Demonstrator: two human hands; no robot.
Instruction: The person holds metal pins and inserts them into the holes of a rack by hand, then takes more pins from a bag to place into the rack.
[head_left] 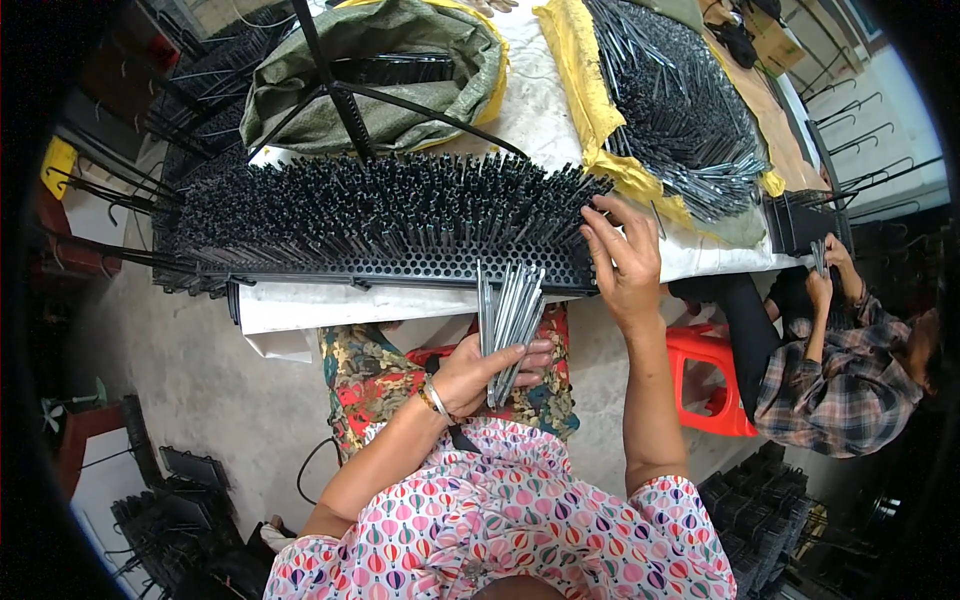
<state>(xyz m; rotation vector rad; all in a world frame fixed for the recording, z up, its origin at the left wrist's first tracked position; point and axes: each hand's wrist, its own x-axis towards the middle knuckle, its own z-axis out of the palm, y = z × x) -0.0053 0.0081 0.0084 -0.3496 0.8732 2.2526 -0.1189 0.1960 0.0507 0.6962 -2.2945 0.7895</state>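
Observation:
My left hand (478, 368) grips a bundle of thin grey metal rods (508, 315), held upright just below the table edge. My right hand (622, 255) reaches to the right end of a black perforated rack (400, 268), its fingers at the dark rods (380, 205) that stand packed in the rack's holes; whether it pinches a rod I cannot tell. The rack lies on a white-covered table (330, 305).
A heap of loose metal rods (680, 110) lies on yellow cloth at the back right. A green sack (370, 70) sits at the back left behind a black stand. Another person (830, 350) in a plaid shirt sits at the right beside a red stool (705, 385).

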